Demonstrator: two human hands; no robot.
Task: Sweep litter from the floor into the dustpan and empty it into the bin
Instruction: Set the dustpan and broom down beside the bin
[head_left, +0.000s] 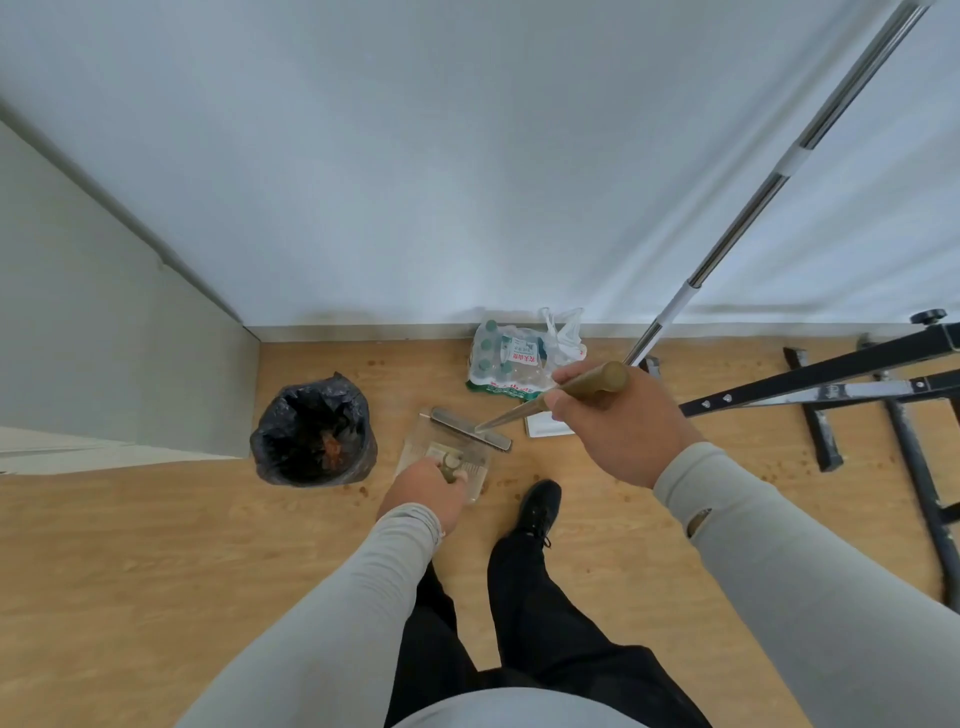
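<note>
While the left hand grips the olive-brown handle stub of a clear plastic dustpan near the middle of the frame, fingers curled round it, the right hand is wrapped around the top end of a long olive-brown broom handle just right of centre. That handle slants down and left to a flat grey broom head, which lies across the far edge of the dustpan, pretty much touching it. The dustpan rests low over the light wood-look floor; can't tell what's inside it, too see-through and small.

Left of the dustpan, near it, stands a round bin lined with a black plastic bag, open at the top, with something reddish-brown inside. A few small brown crumbs of litter lie on the floor by the bin's base, and more specks are scattered toward the right side.

Against the pale wall at upper centre is a shrink-wrapped pack of water bottles with green caps, with a thin white plastic bag beside it. A shiny metal pole leans up to the upper right corner, and a black metal frame sprawls along the right edge. One black shoe is planted just right of the dustpan.
</note>
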